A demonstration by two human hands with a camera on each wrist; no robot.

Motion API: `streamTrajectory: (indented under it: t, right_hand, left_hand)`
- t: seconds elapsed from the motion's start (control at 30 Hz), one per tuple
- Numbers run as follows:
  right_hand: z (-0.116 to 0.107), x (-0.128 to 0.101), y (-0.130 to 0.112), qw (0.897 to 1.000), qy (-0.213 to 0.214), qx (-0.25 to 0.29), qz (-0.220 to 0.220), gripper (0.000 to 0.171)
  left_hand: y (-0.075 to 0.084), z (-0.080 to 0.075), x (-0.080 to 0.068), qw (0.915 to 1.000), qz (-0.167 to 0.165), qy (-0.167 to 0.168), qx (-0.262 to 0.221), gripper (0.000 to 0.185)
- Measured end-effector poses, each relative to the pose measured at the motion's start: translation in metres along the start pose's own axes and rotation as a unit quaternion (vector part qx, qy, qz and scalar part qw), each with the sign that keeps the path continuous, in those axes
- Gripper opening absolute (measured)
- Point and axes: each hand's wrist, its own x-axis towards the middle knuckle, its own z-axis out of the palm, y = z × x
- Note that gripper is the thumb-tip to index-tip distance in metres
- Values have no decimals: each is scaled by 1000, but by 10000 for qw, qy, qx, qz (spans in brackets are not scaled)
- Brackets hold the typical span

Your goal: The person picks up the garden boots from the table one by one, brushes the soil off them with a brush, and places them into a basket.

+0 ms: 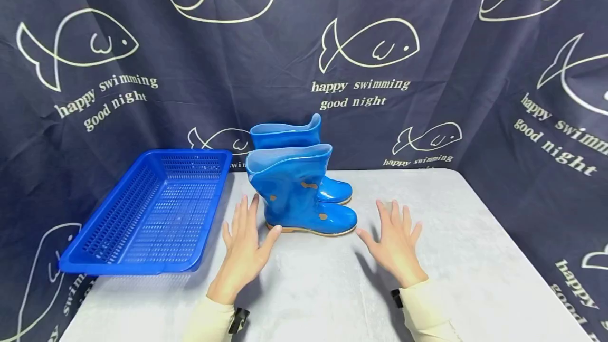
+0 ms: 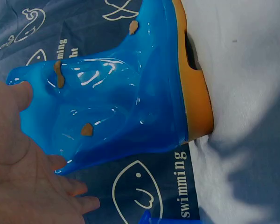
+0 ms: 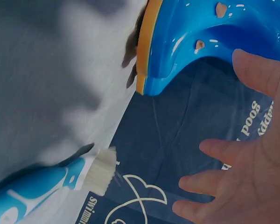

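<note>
Two glossy blue rain boots stand upright, one behind the other, toes to the right. The front boot (image 1: 304,194) has a tan sole and several brown patches; it partly hides the rear boot (image 1: 334,190). My left hand (image 1: 244,252) is beside the front boot's heel, fingers spread and holding nothing. Off the toe, my right hand (image 1: 396,244) also has its fingers spread with nothing in it. In the right wrist view, a blue-and-white brush (image 3: 42,189) with pale bristles lies on the table near that hand; the hand mostly hides it from the head view.
A blue perforated plastic basket (image 1: 209,226) sits on the left part of the white table (image 1: 313,289). Dark cloth (image 1: 380,141) printed with fish and lettering hangs behind the table and along both sides.
</note>
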Motion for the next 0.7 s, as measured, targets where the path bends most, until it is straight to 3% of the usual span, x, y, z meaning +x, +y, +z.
streamTrajectory:
  t: [0.23, 0.5, 0.7]
  right_hand:
    - [-6, 2, 9, 9990, 434, 94, -61, 67]
    - [-11, 1, 22, 9982, 601, 28, 54, 68]
    - [-15, -1, 33, 9979, 577, -220, 214, 68]
  left_hand:
    - [-5, 0, 12, 9995, 34, 300, -121, 83]
    - [-7, 0, 28, 9960, 266, 705, -483, 79]
    - [-11, -1, 41, 9936, 180, 793, -789, 75]
